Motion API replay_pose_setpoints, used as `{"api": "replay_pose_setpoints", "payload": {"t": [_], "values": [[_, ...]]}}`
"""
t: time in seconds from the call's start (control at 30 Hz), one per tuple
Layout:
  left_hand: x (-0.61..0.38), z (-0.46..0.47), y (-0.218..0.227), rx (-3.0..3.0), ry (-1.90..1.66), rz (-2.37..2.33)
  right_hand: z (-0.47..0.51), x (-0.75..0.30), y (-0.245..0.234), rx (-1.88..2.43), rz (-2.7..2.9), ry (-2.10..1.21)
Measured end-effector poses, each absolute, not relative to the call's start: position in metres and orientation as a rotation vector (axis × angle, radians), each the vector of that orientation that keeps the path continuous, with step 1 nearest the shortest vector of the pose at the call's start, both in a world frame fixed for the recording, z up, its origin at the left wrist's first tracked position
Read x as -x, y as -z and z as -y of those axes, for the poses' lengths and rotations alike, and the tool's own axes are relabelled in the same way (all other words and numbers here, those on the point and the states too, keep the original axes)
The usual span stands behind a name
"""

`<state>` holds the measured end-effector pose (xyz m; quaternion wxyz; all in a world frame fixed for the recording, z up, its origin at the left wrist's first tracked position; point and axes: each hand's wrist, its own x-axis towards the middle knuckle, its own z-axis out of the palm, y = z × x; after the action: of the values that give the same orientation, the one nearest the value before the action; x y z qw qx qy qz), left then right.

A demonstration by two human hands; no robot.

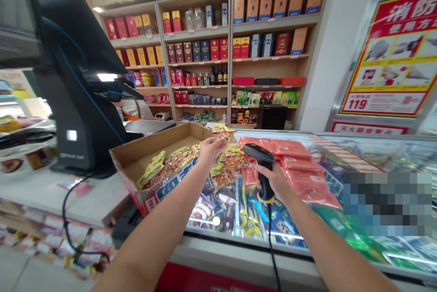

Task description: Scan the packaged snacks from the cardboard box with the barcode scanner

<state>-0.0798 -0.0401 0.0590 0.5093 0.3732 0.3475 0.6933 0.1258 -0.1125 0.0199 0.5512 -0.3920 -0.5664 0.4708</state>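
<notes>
My left hand (209, 150) pinches a yellow-topped snack packet (225, 133) above the right end of an open cardboard box. More such snack packets (227, 171) lie just below it on the glass top. My right hand (275, 176) is wrapped round the grip of a black barcode scanner (261, 153), its head tilted toward the packets and its cable hanging down over the counter front. The cardboard box (128, 157) holds several yellow-topped packets on its left side. Stacked red packages (295, 162) lie right behind the scanner.
A glass-topped case (218, 221) with colourful packets inside spans the front. A black checkout terminal (78, 78) stands at left on a white counter (44, 187), with a loose black cable (66, 219). Shelves (201, 62) of boxes and bottles line the back wall.
</notes>
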Motion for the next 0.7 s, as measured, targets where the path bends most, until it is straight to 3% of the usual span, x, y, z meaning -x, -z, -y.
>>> {"api": "replay_pose_setpoints", "payload": {"t": [0.2,0.33,0.5,0.7], "values": [[0.077,0.041,-0.011,-0.880,-1.715,-0.813,0.110,-0.128,-0.016,0.945,1.382,-1.107],[0.082,0.040,-0.013,-0.862,-1.636,-0.722,0.108,-0.130,-0.015,0.951,1.415,-1.100],[0.082,0.049,-0.014,-0.702,-1.268,-0.444,0.116,-0.128,-0.022,0.927,1.482,-1.112],[0.084,0.056,-0.007,-0.628,-1.178,-0.383,0.127,-0.122,-0.025,0.848,1.632,-1.354]]}}
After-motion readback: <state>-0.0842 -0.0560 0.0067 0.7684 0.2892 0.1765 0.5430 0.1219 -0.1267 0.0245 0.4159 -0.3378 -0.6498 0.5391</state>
